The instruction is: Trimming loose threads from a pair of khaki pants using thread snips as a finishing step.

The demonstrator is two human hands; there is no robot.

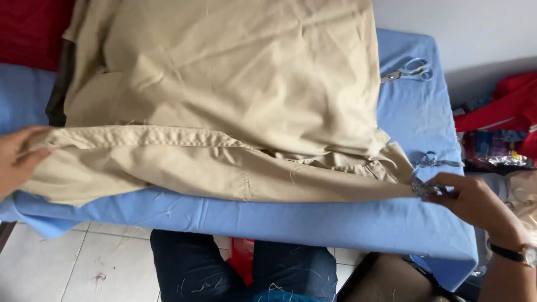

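Stretching a beige garment (224, 95) flat between both hands on a desk (414, 112) covered in blue cloth.

Left hand (17, 159) at the left edge of view: fingers closed around the garment's end, pinching the seamed band, thumb on top. Right hand (475, 201) at the right near edge: fingers clenched on the garment's other tip together with a small bundle of grey-blue patterned fabric (428, 179); wrist carries a watch (523, 254) on a dark strap. Garment spans nearly the whole desk, its folded lower edge taut between the hands, upper part lying loose and creased toward the far side. Scissors (411, 71) rest on the blue cloth at the far right corner, well apart from both hands. Red fabric (503, 109) lies off the desk to the right. Person's knees in dark jeans (240, 268) show below the desk edge, loose threads on them.
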